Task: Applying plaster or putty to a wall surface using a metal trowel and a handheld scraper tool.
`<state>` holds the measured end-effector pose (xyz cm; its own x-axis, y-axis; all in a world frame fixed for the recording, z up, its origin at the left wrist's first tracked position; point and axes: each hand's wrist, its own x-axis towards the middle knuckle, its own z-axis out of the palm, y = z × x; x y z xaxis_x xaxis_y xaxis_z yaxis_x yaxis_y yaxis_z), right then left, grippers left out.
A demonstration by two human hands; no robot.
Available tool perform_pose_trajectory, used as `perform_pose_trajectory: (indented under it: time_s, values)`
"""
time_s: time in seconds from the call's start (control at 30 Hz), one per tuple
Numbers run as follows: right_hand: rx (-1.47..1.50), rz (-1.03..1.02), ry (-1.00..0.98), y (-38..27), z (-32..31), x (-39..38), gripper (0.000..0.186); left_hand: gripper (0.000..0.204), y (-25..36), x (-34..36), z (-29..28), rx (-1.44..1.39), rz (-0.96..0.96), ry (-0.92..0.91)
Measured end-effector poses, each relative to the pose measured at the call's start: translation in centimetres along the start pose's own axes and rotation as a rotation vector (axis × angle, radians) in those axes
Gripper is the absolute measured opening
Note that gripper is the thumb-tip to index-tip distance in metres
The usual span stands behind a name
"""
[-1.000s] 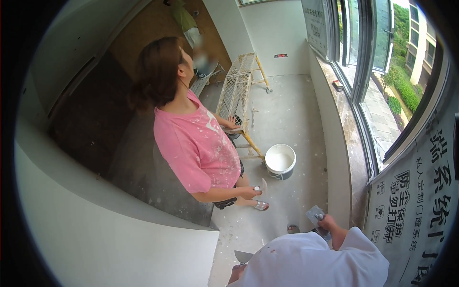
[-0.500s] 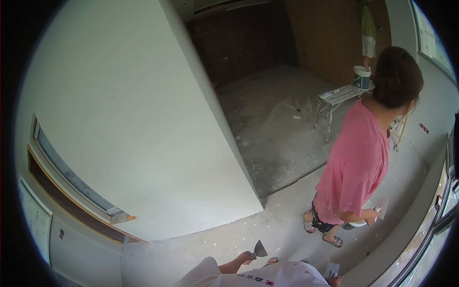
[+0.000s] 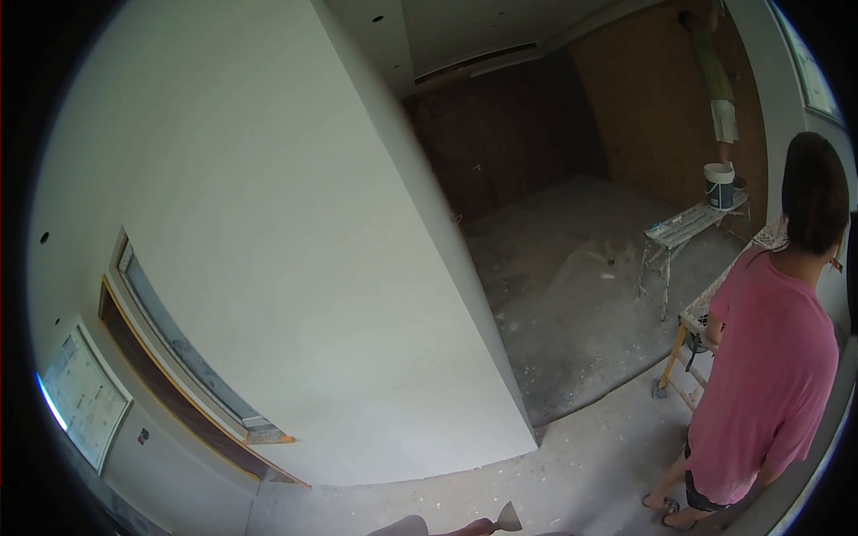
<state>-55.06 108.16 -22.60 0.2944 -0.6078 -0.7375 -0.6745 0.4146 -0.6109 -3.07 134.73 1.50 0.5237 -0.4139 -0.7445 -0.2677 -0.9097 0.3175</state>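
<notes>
My left hand [image 3: 479, 528], at the lower edge, is closed round the handle of a putty knife [image 3: 509, 517]. The knife has a wide, flared blade that points up and to the right. Only part of that hand and a bit of the pale sleeve [image 3: 407, 527] show. The large white wall [image 3: 375, 295] stands in front of it, apart from the blade. My right hand is out of the picture.
A person in a pink top [image 3: 769, 357] stands at right, back turned. Beyond are a yellow-legged scaffold [image 3: 672, 362], a spattered work bench [image 3: 684, 225] with a bucket [image 3: 719, 189], and another person [image 3: 715, 80] at the brown wall. A window opening [image 3: 179, 335] is at left.
The view has tilted upward and shifted left. My right hand with its flat trowel has left the picture. The pink-clad person has turned away, and that person's bucket and trowel no longer show.
</notes>
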Motion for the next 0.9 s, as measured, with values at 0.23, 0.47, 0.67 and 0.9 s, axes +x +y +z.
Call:
perform_pose_trajectory:
  time_s: [0.23,0.47,0.67,0.9]
  values:
    - [-1.126,-0.348,-0.082,-3.8,-0.7,-0.9,0.032,0.055,3.3,1.2,-1.4,0.004,-0.069,-0.038]
    - [-1.252,-0.465,0.019,-5.2,-2.3,-1.5,0.034,0.059,5.0,1.5,-1.6,-0.021,-0.147,-0.102]
    - [-1.392,-0.579,0.081,-2.2,-1.5,0.5,0.039,0.064,4.6,0.9,-1.0,-0.061,-0.235,-0.181]
    - [-1.400,-0.518,0.096,-2.7,-1.0,1.8,0.046,0.066,2.6,0.5,0.0,-0.102,-0.177,-0.142]
